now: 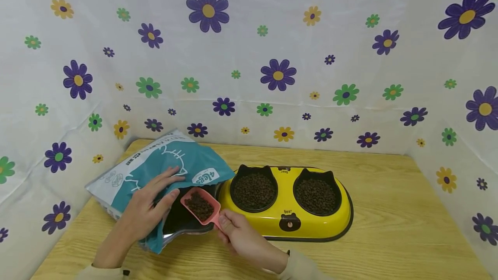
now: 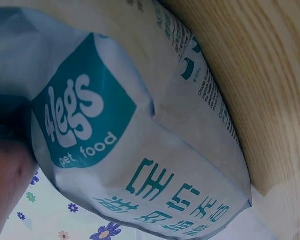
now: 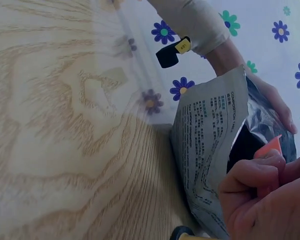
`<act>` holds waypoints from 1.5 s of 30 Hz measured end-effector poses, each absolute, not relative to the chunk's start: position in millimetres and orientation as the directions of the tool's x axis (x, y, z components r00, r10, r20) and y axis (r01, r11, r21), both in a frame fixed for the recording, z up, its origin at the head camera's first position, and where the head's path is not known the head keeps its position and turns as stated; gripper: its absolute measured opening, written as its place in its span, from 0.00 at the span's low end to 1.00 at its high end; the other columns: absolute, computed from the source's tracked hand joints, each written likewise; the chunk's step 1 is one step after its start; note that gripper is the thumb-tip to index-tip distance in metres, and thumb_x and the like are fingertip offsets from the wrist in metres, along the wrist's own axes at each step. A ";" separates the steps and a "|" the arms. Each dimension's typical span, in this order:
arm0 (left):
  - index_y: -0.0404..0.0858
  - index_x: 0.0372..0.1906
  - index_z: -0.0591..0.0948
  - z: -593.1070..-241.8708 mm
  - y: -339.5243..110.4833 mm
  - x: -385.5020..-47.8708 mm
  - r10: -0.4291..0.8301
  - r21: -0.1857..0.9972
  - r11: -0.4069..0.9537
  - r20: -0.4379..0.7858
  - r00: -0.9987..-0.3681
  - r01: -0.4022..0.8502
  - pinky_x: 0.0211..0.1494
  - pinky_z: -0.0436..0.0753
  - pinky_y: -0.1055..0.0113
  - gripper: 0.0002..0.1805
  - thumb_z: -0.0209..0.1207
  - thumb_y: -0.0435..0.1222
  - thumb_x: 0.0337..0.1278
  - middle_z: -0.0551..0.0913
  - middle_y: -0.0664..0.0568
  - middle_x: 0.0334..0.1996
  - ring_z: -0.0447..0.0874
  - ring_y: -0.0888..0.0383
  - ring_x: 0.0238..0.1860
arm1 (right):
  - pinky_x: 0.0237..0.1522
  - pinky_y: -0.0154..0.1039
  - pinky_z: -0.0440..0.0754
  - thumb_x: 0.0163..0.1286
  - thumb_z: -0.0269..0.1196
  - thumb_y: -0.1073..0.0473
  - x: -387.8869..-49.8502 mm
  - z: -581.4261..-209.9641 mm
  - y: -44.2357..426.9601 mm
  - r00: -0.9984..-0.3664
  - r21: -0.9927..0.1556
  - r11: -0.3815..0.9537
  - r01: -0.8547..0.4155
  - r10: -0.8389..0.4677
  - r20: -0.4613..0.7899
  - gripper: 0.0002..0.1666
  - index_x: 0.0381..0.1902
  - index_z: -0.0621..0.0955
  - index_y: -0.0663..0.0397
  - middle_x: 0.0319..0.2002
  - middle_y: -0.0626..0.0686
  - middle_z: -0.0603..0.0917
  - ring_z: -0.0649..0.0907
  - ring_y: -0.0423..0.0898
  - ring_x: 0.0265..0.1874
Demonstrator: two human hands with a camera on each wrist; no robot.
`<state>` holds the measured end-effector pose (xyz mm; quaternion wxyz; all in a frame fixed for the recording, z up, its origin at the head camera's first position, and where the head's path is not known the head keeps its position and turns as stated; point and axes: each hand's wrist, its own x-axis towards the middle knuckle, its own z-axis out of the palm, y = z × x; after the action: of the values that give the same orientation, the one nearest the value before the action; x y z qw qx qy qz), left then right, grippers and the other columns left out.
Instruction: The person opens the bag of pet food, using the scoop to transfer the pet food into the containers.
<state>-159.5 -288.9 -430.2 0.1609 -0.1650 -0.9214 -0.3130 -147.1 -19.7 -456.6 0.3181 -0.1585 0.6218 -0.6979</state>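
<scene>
A teal and white pet food bag (image 1: pixel 155 165) lies on its side, its mouth facing right. My left hand (image 1: pixel 149 204) holds the bag by the edge of its mouth, fingers over the outside and thumb beside the opening. The left wrist view shows the printed side of the bag (image 2: pixel 155 135). My right hand (image 1: pixel 245 237) grips the handle of a pink scoop (image 1: pixel 215 219). Brown kibble (image 1: pixel 199 205) fills the scoop, which sits level at the bag's mouth. In the right wrist view, the curled fingers (image 3: pixel 255 180) hide most of the scoop.
Right of the bag stands a yellow double feeder (image 1: pixel 285 224) with two black cat-eared bowls, a left bowl (image 1: pixel 242 172) and a right bowl (image 1: pixel 305 176), both holding kibble. All rest on a wooden table (image 1: pixel 389 211). Flower-patterned cloth (image 1: pixel 233 46) surrounds the back and sides.
</scene>
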 end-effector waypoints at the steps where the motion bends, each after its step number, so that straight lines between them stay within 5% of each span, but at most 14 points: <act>1: 0.55 0.66 0.79 -430.1 -288.8 -159.3 0.203 0.523 0.750 0.399 -0.894 0.404 0.72 0.51 0.89 0.19 0.56 0.41 0.75 0.71 0.53 0.75 0.67 0.44 0.77 | 0.16 0.32 0.57 0.86 0.42 0.52 -147.1 -456.0 -17.5 -0.744 -0.970 -0.031 0.243 -0.647 -0.166 0.23 0.44 0.70 0.69 0.26 0.49 0.70 0.59 0.43 0.16; 6: 0.55 0.66 0.79 -429.2 -288.6 -158.8 0.204 0.529 0.748 0.393 -0.897 0.402 0.72 0.51 0.89 0.19 0.57 0.41 0.75 0.71 0.53 0.75 0.67 0.45 0.77 | 0.16 0.32 0.57 0.86 0.42 0.51 -146.0 -453.5 -6.9 -0.726 -0.971 -0.038 0.238 -0.671 -0.152 0.25 0.47 0.68 0.74 0.26 0.48 0.70 0.59 0.43 0.15; 14: 0.55 0.65 0.80 -430.3 -287.8 -159.6 0.205 0.525 0.744 0.410 -0.889 0.414 0.71 0.51 0.91 0.19 0.57 0.40 0.75 0.71 0.53 0.75 0.67 0.44 0.76 | 0.17 0.32 0.55 0.86 0.42 0.52 -145.4 -453.9 9.9 -0.725 -0.958 -0.019 0.285 -0.658 -0.203 0.19 0.44 0.71 0.63 0.25 0.49 0.69 0.57 0.43 0.16; 22: 0.57 0.66 0.79 -432.1 -289.3 -158.5 0.190 0.523 0.764 0.379 -0.906 0.379 0.79 0.66 0.64 0.19 0.56 0.42 0.75 0.71 0.55 0.75 0.67 0.46 0.77 | 0.16 0.31 0.55 0.86 0.42 0.51 -148.8 -456.0 28.2 -0.749 -0.958 0.013 0.285 -0.621 -0.231 0.20 0.46 0.72 0.63 0.24 0.48 0.69 0.57 0.42 0.15; 28: 0.57 0.66 0.79 -433.0 -289.8 -159.7 0.189 0.520 0.765 0.381 -0.905 0.379 0.79 0.65 0.67 0.19 0.56 0.42 0.76 0.71 0.55 0.75 0.67 0.46 0.77 | 0.16 0.31 0.54 0.86 0.42 0.51 -150.0 -455.5 40.8 -0.752 -0.962 0.019 0.273 -0.620 -0.226 0.19 0.43 0.71 0.60 0.24 0.48 0.68 0.56 0.41 0.14; 34: 0.57 0.65 0.79 -433.0 -291.0 -159.3 0.190 0.522 0.762 0.384 -0.904 0.382 0.76 0.56 0.84 0.19 0.56 0.42 0.76 0.71 0.54 0.75 0.67 0.45 0.77 | 0.14 0.31 0.55 0.86 0.43 0.52 -150.4 -457.1 50.0 -0.757 -0.964 0.042 0.263 -0.610 -0.233 0.19 0.43 0.72 0.61 0.23 0.47 0.68 0.55 0.40 0.12; 40: 0.57 0.66 0.79 -431.7 -290.7 -159.3 0.191 0.516 0.770 0.373 -0.908 0.374 0.78 0.68 0.57 0.19 0.56 0.42 0.76 0.70 0.55 0.76 0.67 0.45 0.77 | 0.15 0.30 0.56 0.86 0.43 0.52 -150.4 -457.8 59.7 -0.767 -0.967 0.061 0.247 -0.598 -0.233 0.19 0.43 0.72 0.61 0.23 0.47 0.69 0.56 0.40 0.12; 45: 0.57 0.66 0.79 -431.1 -290.3 -159.3 0.197 0.517 0.767 0.373 -0.907 0.379 0.78 0.62 0.75 0.19 0.56 0.42 0.76 0.70 0.55 0.76 0.66 0.46 0.77 | 0.15 0.29 0.59 0.86 0.42 0.53 -152.8 -456.3 76.3 -0.790 -0.970 0.063 0.235 -0.569 -0.228 0.19 0.41 0.72 0.61 0.23 0.47 0.70 0.58 0.39 0.13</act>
<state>-159.3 -290.3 -431.1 0.1501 -0.1553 -0.9279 -0.3039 -152.8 76.3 -456.3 0.2988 -0.1257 0.6651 -0.6728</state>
